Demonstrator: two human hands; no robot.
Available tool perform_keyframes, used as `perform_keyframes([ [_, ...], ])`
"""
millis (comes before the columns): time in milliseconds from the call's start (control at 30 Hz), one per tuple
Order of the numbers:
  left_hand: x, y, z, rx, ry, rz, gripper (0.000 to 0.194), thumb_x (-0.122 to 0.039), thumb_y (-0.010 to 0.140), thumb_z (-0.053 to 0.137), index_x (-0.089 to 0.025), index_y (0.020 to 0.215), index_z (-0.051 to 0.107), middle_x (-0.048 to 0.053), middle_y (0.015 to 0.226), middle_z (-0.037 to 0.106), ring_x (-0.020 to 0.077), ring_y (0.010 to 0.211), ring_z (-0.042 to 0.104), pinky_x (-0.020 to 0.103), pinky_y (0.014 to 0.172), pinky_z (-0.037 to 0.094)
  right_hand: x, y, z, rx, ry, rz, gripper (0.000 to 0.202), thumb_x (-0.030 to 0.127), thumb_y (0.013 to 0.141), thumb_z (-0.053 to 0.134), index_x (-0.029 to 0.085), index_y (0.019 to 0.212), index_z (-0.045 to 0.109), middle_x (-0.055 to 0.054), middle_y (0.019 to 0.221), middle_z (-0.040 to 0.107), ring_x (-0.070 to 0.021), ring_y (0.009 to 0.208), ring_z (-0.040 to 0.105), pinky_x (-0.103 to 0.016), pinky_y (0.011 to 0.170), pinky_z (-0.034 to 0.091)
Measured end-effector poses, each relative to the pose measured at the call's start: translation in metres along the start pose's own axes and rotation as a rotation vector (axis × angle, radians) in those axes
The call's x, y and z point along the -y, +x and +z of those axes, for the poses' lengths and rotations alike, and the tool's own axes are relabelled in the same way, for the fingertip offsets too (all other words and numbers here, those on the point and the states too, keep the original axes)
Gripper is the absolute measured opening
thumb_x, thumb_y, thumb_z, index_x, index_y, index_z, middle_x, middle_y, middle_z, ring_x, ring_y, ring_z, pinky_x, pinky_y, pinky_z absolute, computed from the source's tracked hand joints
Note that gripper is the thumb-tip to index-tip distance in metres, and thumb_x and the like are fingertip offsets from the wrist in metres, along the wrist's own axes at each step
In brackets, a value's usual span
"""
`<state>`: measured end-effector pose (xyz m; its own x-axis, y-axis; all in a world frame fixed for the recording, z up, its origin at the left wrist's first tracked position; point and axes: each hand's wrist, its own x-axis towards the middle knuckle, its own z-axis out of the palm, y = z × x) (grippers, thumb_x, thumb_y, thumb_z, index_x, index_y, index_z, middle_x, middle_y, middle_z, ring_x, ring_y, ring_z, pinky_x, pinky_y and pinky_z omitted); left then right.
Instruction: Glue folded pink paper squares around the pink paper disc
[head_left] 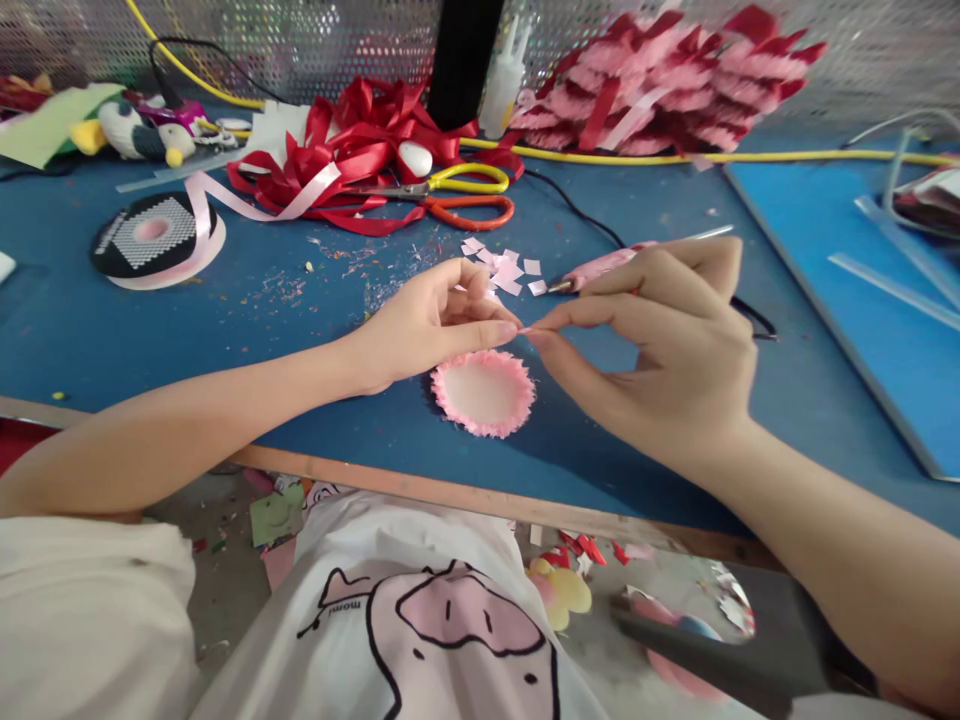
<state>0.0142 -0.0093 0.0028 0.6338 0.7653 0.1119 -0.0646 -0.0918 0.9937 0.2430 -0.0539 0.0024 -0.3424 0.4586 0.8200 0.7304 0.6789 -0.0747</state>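
A small piece of pink ribbon (pixel 524 330) is pinched between the thumb and index finger of both hands. My left hand (pixel 442 315) grips one end, and my right hand (pixel 660 335) grips the other. Just below the fingers, a round disc (pixel 484 393) with a fluffy pink fringe and a pale flat centre lies on the table. Several cut pink ribbon squares (pixel 506 270) are scattered behind my left hand. A pink-handled glue gun or hot tool (pixel 604 266) with a metal tip lies partly hidden behind my right hand.
Scissors (pixel 469 196) with yellow and orange handles rest by a heap of red ribbon (pixel 337 140). At left sits a pink ribbon spool (pixel 154 235). Pink-and-red fringed pieces (pixel 660 85) are piled at the back, beside a squeeze bottle (pixel 502 85). A blue board (pixel 847 300) lies right.
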Motion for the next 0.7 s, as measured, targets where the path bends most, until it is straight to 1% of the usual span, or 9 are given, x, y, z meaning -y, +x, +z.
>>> perform_keyframes([
  [100,0.002,0.002,-0.002,-0.001,-0.013,-0.002,0.029,-0.017,0.098,0.072,-0.023,0.098,0.044,0.006,0.107,0.082,0.0187,0.111,0.080,0.038,0.096,0.063,0.000,0.000,0.000,0.011,-0.022,-0.017,0.008,0.028,0.098,0.076,0.028,0.095,0.068,-0.002,0.090,0.070,-0.0256,0.098,0.067,-0.047,0.086,0.050],
  [167,0.003,0.002,-0.003,-0.013,0.029,0.018,0.025,-0.017,0.098,0.070,-0.023,0.098,0.045,0.006,0.107,0.082,0.0181,0.110,0.080,0.036,0.094,0.062,-0.003,0.000,-0.001,0.022,-0.037,-0.022,0.007,0.030,0.099,0.074,0.029,0.097,0.068,-0.002,0.091,0.070,-0.0261,0.098,0.066,-0.049,0.087,0.048],
  [233,0.002,0.001,-0.003,-0.042,0.170,0.070,0.020,-0.014,0.095,0.068,-0.022,0.098,0.050,0.005,0.107,0.081,0.0178,0.108,0.078,0.034,0.090,0.061,-0.007,0.000,-0.003,0.057,-0.048,-0.051,0.005,0.033,0.101,0.073,0.030,0.099,0.071,-0.002,0.092,0.070,-0.0276,0.101,0.066,-0.049,0.087,0.046],
  [300,-0.001,-0.001,-0.004,-0.056,0.418,0.157,0.015,-0.010,0.089,0.065,-0.021,0.097,0.059,0.005,0.106,0.080,0.0185,0.106,0.076,0.036,0.090,0.059,-0.013,-0.001,-0.005,0.114,-0.062,-0.111,0.006,0.037,0.102,0.072,0.031,0.100,0.073,-0.003,0.092,0.070,-0.0289,0.106,0.065,-0.048,0.086,0.044],
  [367,-0.004,-0.004,-0.004,-0.029,0.680,0.271,0.017,-0.008,0.085,0.062,-0.021,0.094,0.067,0.003,0.103,0.080,0.0197,0.104,0.074,0.041,0.099,0.056,-0.018,-0.001,-0.007,0.185,-0.092,-0.185,0.009,0.039,0.104,0.071,0.032,0.100,0.074,-0.002,0.093,0.072,-0.0286,0.108,0.065,-0.048,0.087,0.042],
  [400,-0.005,-0.005,-0.005,-0.002,0.775,0.328,0.019,-0.008,0.085,0.061,-0.021,0.094,0.070,0.002,0.103,0.081,0.0204,0.105,0.073,0.043,0.104,0.054,-0.019,-0.001,-0.008,0.216,-0.110,-0.216,0.010,0.039,0.104,0.069,0.032,0.099,0.074,-0.001,0.094,0.074,-0.0283,0.109,0.064,-0.048,0.088,0.041],
  [467,-0.005,-0.006,-0.008,0.045,0.909,0.434,0.021,-0.010,0.085,0.062,-0.024,0.095,0.074,0.001,0.105,0.082,0.0239,0.112,0.071,0.047,0.107,0.051,-0.020,-0.001,-0.009,0.245,-0.135,-0.269,0.011,0.037,0.106,0.067,0.032,0.098,0.074,0.000,0.096,0.075,-0.0278,0.111,0.064,-0.048,0.090,0.040],
  [567,-0.004,-0.005,-0.013,0.094,1.023,0.532,0.021,-0.016,0.086,0.066,-0.028,0.099,0.079,0.002,0.107,0.083,0.0297,0.119,0.068,0.050,0.103,0.049,-0.018,-0.001,-0.008,0.232,-0.139,-0.327,0.010,0.033,0.105,0.068,0.030,0.097,0.073,0.002,0.097,0.076,-0.0261,0.112,0.062,-0.046,0.091,0.041],
  [700,-0.004,-0.001,-0.019,0.188,1.113,0.596,0.019,-0.019,0.089,0.067,-0.030,0.097,0.081,0.004,0.108,0.084,0.0314,0.117,0.067,0.056,0.103,0.046,-0.014,-0.002,-0.005,0.235,-0.174,-0.367,0.017,0.031,0.108,0.062,0.028,0.094,0.070,0.002,0.098,0.077,-0.0257,0.114,0.061,-0.044,0.090,0.041],
])
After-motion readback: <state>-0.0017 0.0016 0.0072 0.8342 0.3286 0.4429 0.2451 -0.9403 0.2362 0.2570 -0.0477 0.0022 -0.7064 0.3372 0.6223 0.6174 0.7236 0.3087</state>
